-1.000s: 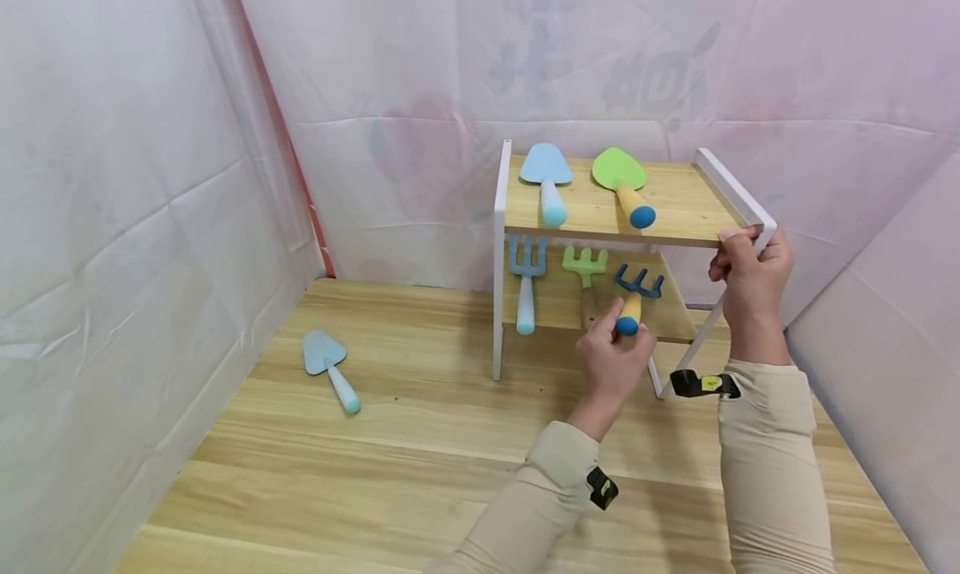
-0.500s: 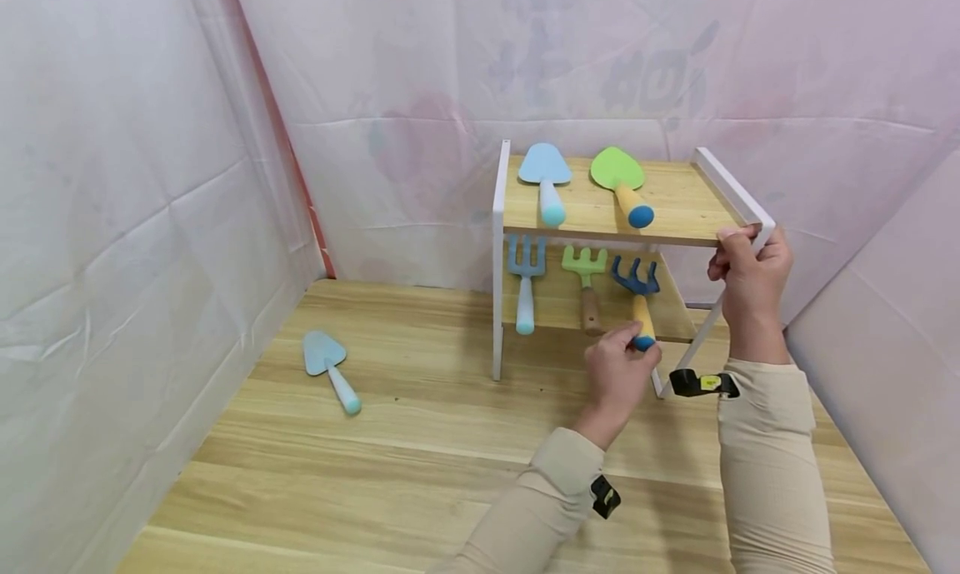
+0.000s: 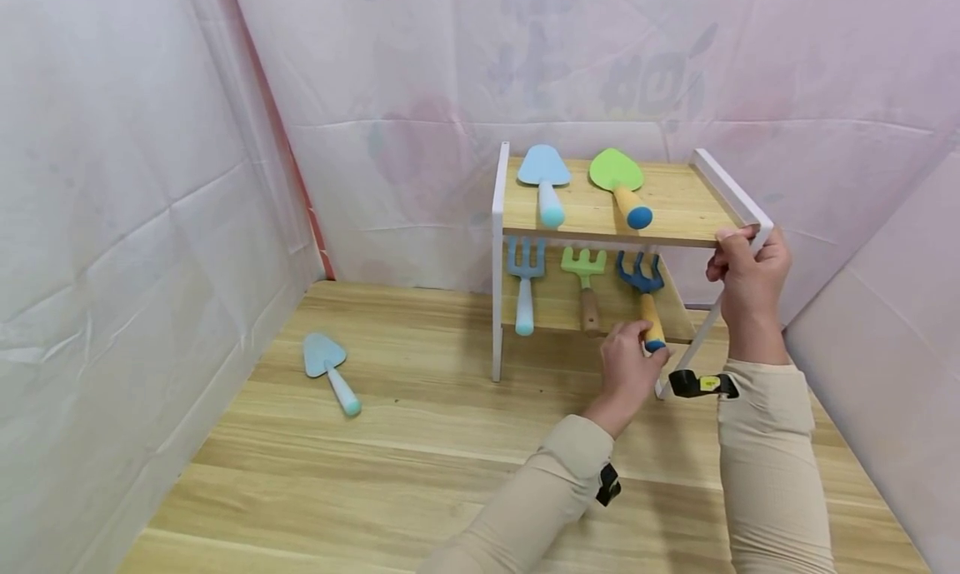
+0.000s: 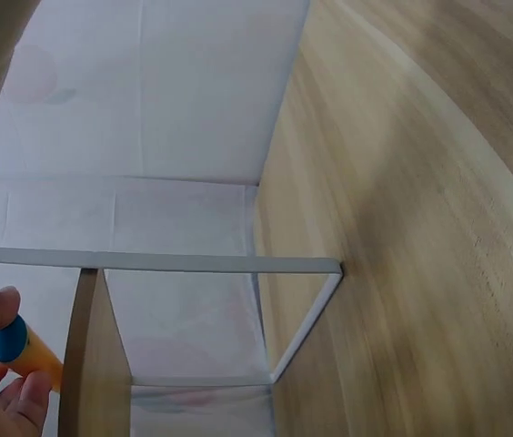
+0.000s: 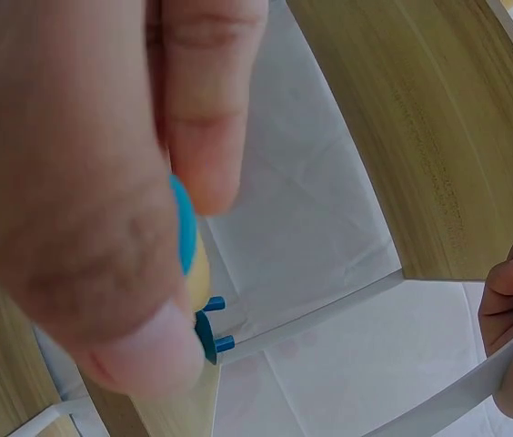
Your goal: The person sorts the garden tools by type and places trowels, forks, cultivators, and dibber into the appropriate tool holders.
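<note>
My left hand (image 3: 628,372) pinches the end of a toy hand rake (image 3: 650,317) with dark blue tines and a yellow handle. The rake's head lies over the right part of the lower board. In the left wrist view, thumb and fingers are on both sides of its blue end cap (image 4: 6,339). My right hand (image 3: 753,287) grips the front right corner of the two-tier shelf (image 3: 682,199), and in the right wrist view its curled fingers (image 5: 511,278) show beside the white frame. Left-hand fingers (image 5: 84,228) fill the near left there, partly hiding the handle.
A light blue fork (image 3: 526,287) and a green fork (image 3: 585,278) lie on the lower board. Blue (image 3: 545,174) and green (image 3: 617,174) trowels lie on the upper one. Another blue trowel (image 3: 330,370) lies on the table (image 3: 360,491) at left. Cloth walls surround the table.
My left hand has moved right with the rake, and its handle end has come lower, uncovering the green fork's brown handle. The right hand stays at the shelf corner.
</note>
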Demonstrator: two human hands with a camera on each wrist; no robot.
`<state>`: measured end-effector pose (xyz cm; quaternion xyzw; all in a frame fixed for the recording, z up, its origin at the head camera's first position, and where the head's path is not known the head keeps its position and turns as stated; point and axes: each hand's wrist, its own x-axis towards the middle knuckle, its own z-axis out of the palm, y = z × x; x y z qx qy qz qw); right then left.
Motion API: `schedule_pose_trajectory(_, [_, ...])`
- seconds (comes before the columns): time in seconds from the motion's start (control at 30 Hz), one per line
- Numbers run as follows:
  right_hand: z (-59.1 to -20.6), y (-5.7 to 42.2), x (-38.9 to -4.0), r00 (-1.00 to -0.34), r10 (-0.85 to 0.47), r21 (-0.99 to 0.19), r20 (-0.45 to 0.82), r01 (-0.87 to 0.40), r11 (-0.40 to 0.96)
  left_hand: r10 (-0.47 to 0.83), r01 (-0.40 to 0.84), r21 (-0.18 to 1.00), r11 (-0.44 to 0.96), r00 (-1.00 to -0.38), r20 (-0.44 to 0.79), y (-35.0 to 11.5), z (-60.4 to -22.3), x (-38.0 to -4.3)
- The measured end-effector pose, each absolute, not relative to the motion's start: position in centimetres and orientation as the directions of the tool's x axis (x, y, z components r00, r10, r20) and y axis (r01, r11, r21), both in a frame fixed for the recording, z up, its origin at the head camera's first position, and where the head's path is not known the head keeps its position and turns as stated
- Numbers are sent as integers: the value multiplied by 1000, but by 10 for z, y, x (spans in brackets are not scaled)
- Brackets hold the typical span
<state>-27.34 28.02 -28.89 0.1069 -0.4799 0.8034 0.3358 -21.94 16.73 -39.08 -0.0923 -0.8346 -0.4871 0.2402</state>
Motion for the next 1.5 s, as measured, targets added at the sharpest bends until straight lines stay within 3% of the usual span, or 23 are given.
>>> schedule_pose_trajectory(0.47, [-288, 280, -273, -745, 435, -700, 506, -649, -299, -81, 420, 771, 478, -853, 515, 175, -402, -227])
schedule_pose_trajectory(1.03, [-289, 280, -272, -754, 436, -716, 491, -634, -290, -42, 398, 814, 423, -889, 456, 168, -406, -217])
schedule_pose_trajectory(1.3, [-289, 281, -273, -760, 439, -712, 480, -630, -311, 53, 311, 773, 554, -939, 340, 156, -406, -206])
schedule_pose_trajectory(1.5, [-288, 279, -273, -758, 438, -716, 483, -630, -301, 214, 328, 548, 769, -941, 264, 145, -404, -200])
